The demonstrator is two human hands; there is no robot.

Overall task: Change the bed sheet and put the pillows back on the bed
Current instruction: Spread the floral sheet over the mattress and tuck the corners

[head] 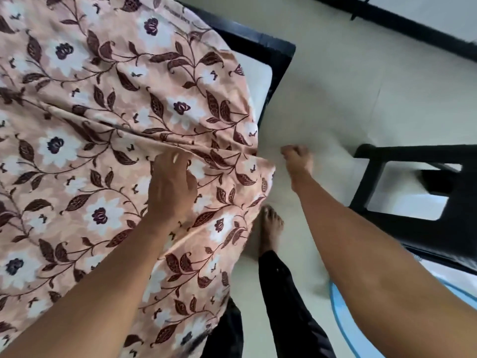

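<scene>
A pink floral bed sheet [103, 112] lay spread over the bed, bunched in folds under the left hand [171, 184], which gripped a gathered fold. Just right of the sheet's hanging edge, the right hand [296, 158] was curled in a fist, holding nothing, over the pale floor [361, 99]. A black chair [413, 197] stood to its right.

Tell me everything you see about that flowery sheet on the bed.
The floral bed sheet is soft-looking peach fabric printed with white flowers and maroon leaves. It lies rumpled over the bed, hanging off the side, with the white mattress corner uncovered. Creases run to the left hand, which grips a gathered fold. The right hand hangs beside its edge, apart.
</scene>
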